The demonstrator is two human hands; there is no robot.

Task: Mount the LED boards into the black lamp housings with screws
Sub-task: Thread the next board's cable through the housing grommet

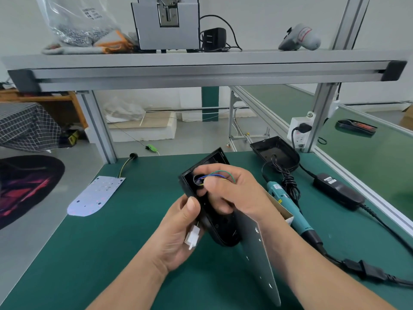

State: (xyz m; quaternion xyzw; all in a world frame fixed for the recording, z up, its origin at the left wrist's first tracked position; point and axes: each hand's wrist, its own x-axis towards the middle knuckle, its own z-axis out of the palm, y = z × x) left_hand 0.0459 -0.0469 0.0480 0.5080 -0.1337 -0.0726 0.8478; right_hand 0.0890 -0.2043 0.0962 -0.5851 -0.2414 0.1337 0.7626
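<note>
Grip closed: the left hand (178,231) clasps the black lamp housing (223,231) tilted above the green bench (111,253), a white connector (193,237) against its palm, while the right hand (228,189) pinches the coloured wires (220,174) at the housing's round hole. An LED board (257,253) hangs edge-on below the right wrist. A second LED board (96,195) lies at left, another housing (277,153) at the back right near a teal electric screwdriver (290,209).

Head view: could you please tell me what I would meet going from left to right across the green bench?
LED board → black lamp housing, held by the left hand while the right hand pinches its wires → teal electric screwdriver → black power adapter.
</note>
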